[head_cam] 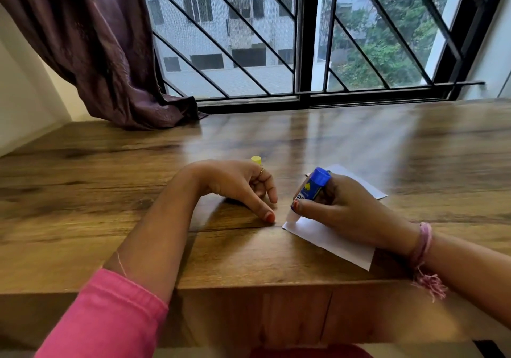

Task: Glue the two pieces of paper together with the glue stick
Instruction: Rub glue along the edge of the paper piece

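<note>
My right hand (pixel 345 208) grips a blue glue stick (pixel 313 186), tilted, with its lower tip pressed onto the near-left corner of a white paper (pixel 331 241) lying on the wooden table. A second white paper (pixel 365 185) shows beyond my right hand, partly hidden by it. My left hand (pixel 235 186) rests on the table to the left of the paper, fingers curled, thumb tip touching the wood close to the paper's corner. A yellow cap (pixel 256 159) peeks out just behind my left hand's fingers; whether the hand holds it is unclear.
The wooden table (pixel 138 192) runs to a window with black bars (pixel 276 53) at the back. A purple curtain (pixel 116 67) drapes onto the far left of the table. The table's front edge (pixel 249 285) is close below my hands.
</note>
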